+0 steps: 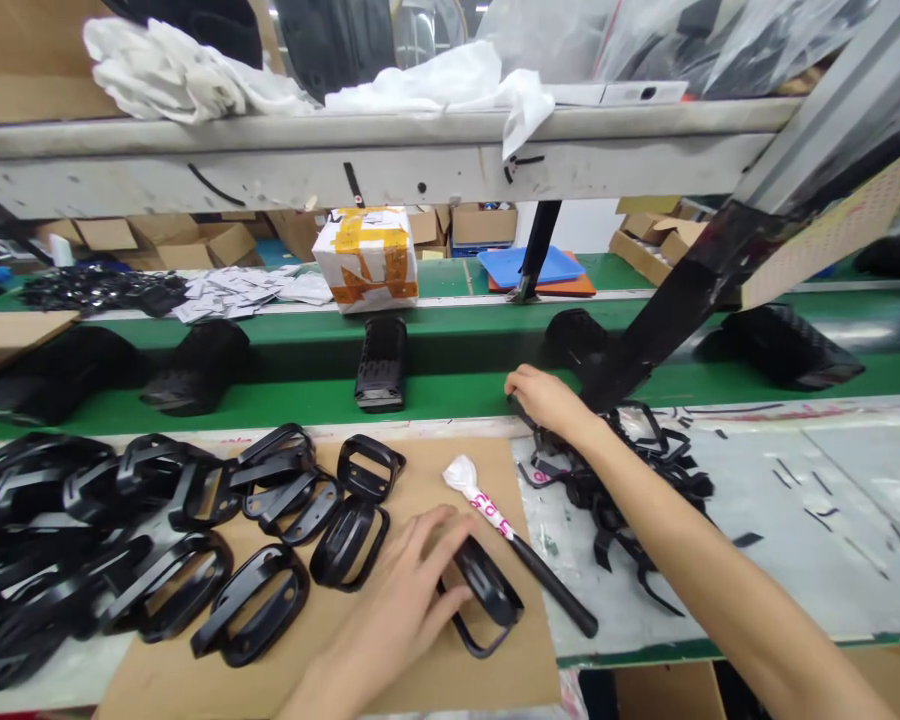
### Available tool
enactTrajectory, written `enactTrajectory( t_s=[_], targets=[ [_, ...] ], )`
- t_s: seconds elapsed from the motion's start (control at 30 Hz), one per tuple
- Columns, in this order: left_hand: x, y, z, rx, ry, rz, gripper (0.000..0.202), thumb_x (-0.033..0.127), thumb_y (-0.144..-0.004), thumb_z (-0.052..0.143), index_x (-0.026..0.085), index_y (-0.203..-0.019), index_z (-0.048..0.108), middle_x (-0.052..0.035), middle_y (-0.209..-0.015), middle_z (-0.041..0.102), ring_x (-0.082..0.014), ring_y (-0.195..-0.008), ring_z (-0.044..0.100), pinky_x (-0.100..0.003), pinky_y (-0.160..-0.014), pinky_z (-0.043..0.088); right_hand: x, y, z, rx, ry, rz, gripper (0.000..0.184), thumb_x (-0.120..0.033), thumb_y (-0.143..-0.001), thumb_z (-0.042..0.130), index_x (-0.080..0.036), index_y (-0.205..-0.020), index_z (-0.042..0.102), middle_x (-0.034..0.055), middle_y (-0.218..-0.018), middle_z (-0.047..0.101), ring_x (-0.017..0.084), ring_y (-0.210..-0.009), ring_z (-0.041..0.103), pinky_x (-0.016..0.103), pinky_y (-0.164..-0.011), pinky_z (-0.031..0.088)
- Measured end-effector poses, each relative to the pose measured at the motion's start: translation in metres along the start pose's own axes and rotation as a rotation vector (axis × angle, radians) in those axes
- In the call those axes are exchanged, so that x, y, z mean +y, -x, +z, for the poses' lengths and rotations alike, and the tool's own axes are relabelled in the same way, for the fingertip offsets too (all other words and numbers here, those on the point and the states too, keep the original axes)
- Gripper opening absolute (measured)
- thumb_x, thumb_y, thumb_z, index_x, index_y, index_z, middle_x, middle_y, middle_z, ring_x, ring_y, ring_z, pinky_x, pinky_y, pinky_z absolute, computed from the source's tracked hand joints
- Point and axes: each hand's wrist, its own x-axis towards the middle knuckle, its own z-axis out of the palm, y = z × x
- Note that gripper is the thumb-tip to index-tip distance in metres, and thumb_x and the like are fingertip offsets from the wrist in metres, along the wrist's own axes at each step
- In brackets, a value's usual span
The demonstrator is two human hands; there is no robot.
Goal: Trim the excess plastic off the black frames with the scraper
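Observation:
My left hand (pixel 412 580) is low in the middle, its thumb and fingers curled around the near-left end of a black plastic handle frame (pixel 487 590) on the cardboard sheet. Reaching out to the right, my right hand (pixel 547 400) has its fingers pinched together on what looks like a thin black strip (pixel 523 412). Below that hand lies a tangled pile of black strips and frame-like pieces (pixel 630 480), partly covered by my forearm. Between my hands rests a hammer (pixel 547 585), its head wrapped in white plastic with pink marks.
Many similar black handle frames (pixel 259 605) are heaped at the left on the cardboard sheet (pixel 390 660). Black box-like parts (pixel 381 365) stand along the green conveyor belt (pixel 457 395). A slanted metal post (pixel 690 270) and a shelf edge (pixel 292 170) cross above. A taped box (pixel 367 260) sits behind.

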Motion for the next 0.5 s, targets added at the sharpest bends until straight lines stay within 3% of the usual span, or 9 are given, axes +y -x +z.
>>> enactTrajectory(
  t_s=[0.1, 0.17, 0.23, 0.33, 0.43, 0.5],
  targets=[
    [-0.006, 0.015, 0.037, 0.226, 0.146, -0.266, 0.067, 0.027, -0.099, 0.059, 0.029, -0.16, 0.031, -0.0139, -0.15, 0.049, -0.0293, -0.138, 0.052, -0.047, -0.113, 0.047, 0.006, 0.009, -0.018, 0.198, -0.005, -0.027, 0.024, -0.007, -0.096, 0.051, -0.02, -0.1, 0.071, 0.009, -0.11, 0.07, 0.022, -0.098, 0.07, 0.03, -0.09, 0.053],
    [-0.009, 0.021, 0.059, 0.302, 0.193, -0.373, 0.055, 0.027, -0.096, 0.06, 0.025, -0.149, 0.046, -0.0144, -0.139, 0.055, -0.0313, -0.131, 0.056, -0.049, -0.109, 0.048, 0.009, 0.017, -0.027, 0.342, -0.009, -0.028, 0.023, -0.009, -0.099, 0.049, -0.02, -0.102, 0.07, 0.0101, -0.112, 0.068, 0.023, -0.104, 0.069, 0.033, -0.095, 0.053],
    [-0.012, 0.021, 0.071, 0.289, 0.219, -0.397, 0.033, 0.025, -0.094, 0.06, 0.023, -0.127, 0.064, -0.0132, -0.125, 0.059, -0.0325, -0.121, 0.058, -0.05, -0.104, 0.049, 0.011, 0.026, -0.033, 0.474, -0.008, -0.017, 0.022, -0.011, -0.1, 0.048, -0.02, -0.102, 0.068, 0.0113, -0.112, 0.068, 0.023, -0.108, 0.068, 0.037, -0.099, 0.053],
    [-0.016, 0.014, 0.069, 0.256, 0.317, -0.347, 0.018, 0.018, -0.095, 0.053, 0.021, -0.099, 0.07, -0.0113, -0.112, 0.063, -0.0298, -0.11, 0.061, -0.045, -0.097, 0.048, 0.014, 0.035, -0.034, 0.711, -0.004, -0.071, 0.017, -0.011, -0.099, 0.055, -0.022, -0.098, 0.068, 0.0102, -0.108, 0.07, 0.024, -0.105, 0.069, 0.039, -0.096, 0.056],
    [-0.016, -0.001, 0.051, 0.201, 0.556, -0.306, 0.015, 0.022, -0.096, 0.052, 0.02, -0.097, 0.067, -0.008, -0.101, 0.067, -0.0247, -0.098, 0.063, -0.036, -0.088, 0.048, 0.015, 0.041, -0.033, 0.923, 0.016, -0.197, 0.016, -0.008, -0.095, 0.064, -0.023, -0.094, 0.069, 0.0076, -0.102, 0.073, 0.023, -0.099, 0.073, 0.038, -0.089, 0.06],
    [-0.014, -0.012, 0.041, 0.14, 0.732, -0.337, 0.013, 0.028, -0.096, 0.056, 0.02, -0.093, 0.065, -0.0048, -0.09, 0.068, -0.021, -0.087, 0.063, -0.031, -0.08, 0.047, 0.014, 0.044, -0.031, 0.998, 0.029, -0.255, 0.017, -0.006, -0.092, 0.068, -0.023, -0.093, 0.069, 0.0069, -0.101, 0.075, 0.023, -0.096, 0.074, 0.039, -0.087, 0.061]
  ],
)
